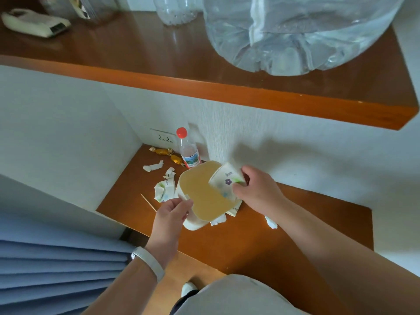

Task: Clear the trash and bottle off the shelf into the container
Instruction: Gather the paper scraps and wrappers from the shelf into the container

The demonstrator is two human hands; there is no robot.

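A white container (193, 222) with a tan flap lid sits on the lower wooden shelf (261, 235). My left hand (170, 212) grips its near rim. My right hand (256, 189) holds a flowered paper cup (225, 180) tilted over the lid. A small clear bottle (187, 151) with a red cap stands upright at the back wall. Behind the container on the shelf lie a crushed paper cup (164, 189), white paper scraps (153, 166), two gold candy wrappers (169, 154) and a thin wooden stick (148, 202). More scraps (271, 222) lie right of the container.
An upper wooden shelf (204, 71) overhangs the work area, bearing a big clear water jug (295, 35), a clear bottle (176, 12) and a white device (34, 22). A wall socket (163, 138) is behind the small bottle. Blue curtain (50, 269) hangs at lower left.
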